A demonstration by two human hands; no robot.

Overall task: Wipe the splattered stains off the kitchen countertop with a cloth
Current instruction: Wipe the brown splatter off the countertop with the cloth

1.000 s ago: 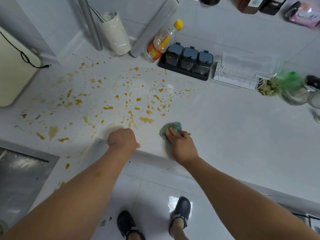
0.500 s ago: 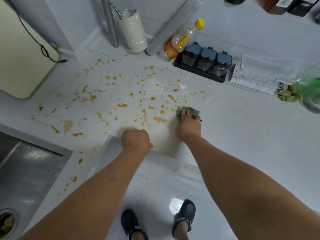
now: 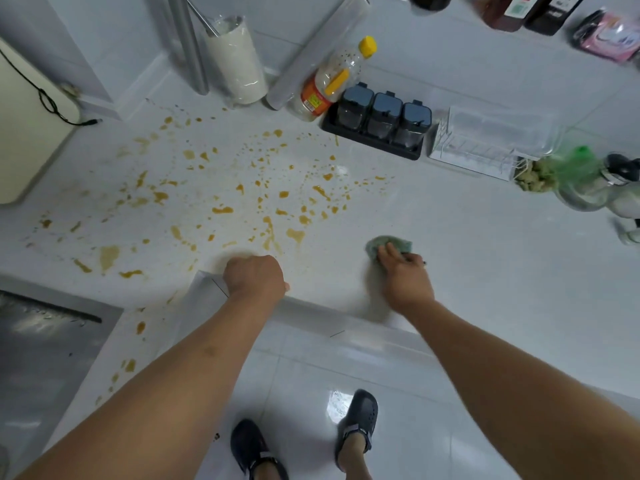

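Barely started: pressed cloth [image 3: 389, 244] flat under right hand [image 3: 403, 278] on countertop [image 3: 485, 265], just right of stains [image 3: 242, 199] almost all unwiped, with left hand [image 3: 254, 277] fisted, empty, at the edge.

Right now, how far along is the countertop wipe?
Early. Done: only a stain-free patch of countertop around the cloth. In hand: the right hand presses the green cloth down, right of the splatter. The left hand rests fisted at the counter edge. Left: nearly all the brown stains, including drips near the sink.
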